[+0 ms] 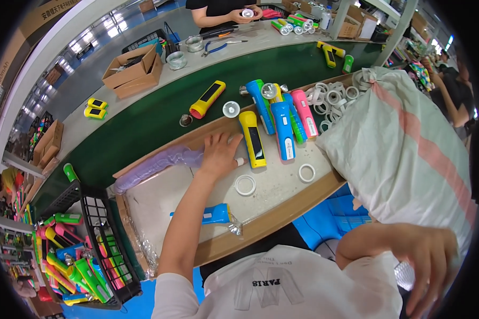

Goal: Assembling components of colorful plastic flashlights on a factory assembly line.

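Observation:
My left hand (218,154) reaches over a shallow cardboard tray (271,220), fingers spread and holding nothing that I can see. A white wrap shows on its thumb. Beside it lie a purple plastic sleeve (159,166) and a yellow flashlight (253,139). Two white rings, one a near ring (245,185), the other a right ring (306,173), rest in the tray. Close to my left forearm is a blue flashlight (215,214) with a loose reflector (235,228). My right hand (428,260) hangs at the lower right, fingers loosely apart, near a white woven sack (388,138).
Several flashlights, among them a pink one (304,114), and a ring pile (332,98) fill the tray's far right. A black crate (98,212) of flashlights stands left. Beyond the green conveyor belt (149,125), a co-worker (223,16) holds a reflector. A carton (133,72) sits there.

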A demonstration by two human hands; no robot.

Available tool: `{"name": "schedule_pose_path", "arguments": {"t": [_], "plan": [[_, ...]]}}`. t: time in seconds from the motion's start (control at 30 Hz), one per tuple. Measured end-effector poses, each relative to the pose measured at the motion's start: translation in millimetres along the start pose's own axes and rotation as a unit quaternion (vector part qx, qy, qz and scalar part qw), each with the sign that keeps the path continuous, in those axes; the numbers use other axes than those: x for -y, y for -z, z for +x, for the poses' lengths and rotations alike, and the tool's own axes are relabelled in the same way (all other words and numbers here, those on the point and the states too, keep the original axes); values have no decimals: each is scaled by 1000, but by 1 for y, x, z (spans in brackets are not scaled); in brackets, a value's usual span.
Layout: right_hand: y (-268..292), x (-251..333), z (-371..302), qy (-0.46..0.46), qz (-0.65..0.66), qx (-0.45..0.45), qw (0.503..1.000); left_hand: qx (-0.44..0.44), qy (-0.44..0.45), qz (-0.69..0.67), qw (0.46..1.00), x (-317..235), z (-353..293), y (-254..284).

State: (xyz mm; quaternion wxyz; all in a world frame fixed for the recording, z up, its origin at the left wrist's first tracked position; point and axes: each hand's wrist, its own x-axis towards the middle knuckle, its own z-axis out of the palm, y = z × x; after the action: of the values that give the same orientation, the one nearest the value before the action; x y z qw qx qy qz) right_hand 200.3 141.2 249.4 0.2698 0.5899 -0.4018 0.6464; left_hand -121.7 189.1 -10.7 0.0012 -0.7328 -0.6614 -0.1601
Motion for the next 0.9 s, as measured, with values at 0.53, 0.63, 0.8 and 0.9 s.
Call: {"name": "schedule_pose_path", "arguments": {"t": [0.53,0.63,0.8,0.9], "plan": [[95,-116,-230,-586,-709,114,376,145,-54,-202,967,10,-98,95],[98,-119,-209,-661,-631,44,404,206,-40,-114,971,-19,-138,99],[132,-139,-176,-534,-630,-167,538,60,56,-280,956,-15,-144,88],[131,-148,-162,-486,-473,-317,663,-50,158,-398,902,-24,-137,91]]}}
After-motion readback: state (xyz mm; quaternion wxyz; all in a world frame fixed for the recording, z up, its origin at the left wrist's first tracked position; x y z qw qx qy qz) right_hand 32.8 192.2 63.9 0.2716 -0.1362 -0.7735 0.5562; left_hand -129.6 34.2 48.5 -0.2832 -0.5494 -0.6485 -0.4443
